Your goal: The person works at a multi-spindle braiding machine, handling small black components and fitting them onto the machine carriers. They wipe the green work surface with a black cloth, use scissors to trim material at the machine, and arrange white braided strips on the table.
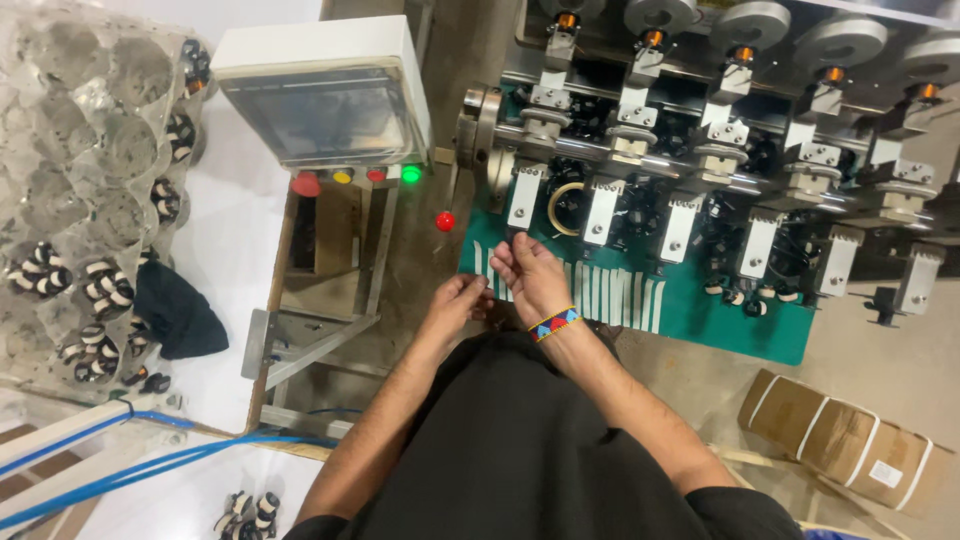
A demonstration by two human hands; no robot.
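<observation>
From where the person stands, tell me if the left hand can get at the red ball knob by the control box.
Probably yes. The left hand is low at the green panel, and the red ball knob stands just above it with only open space between; nothing blocks the way.

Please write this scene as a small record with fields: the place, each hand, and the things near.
place: winding machine on a green base
left hand: fingers curled, beside the right hand, contents unclear
right hand: at the base's front edge, beaded bracelet on the wrist
left side: control box with coloured buttons, clear tray of small coils
floor: strapped cardboard box
</observation>
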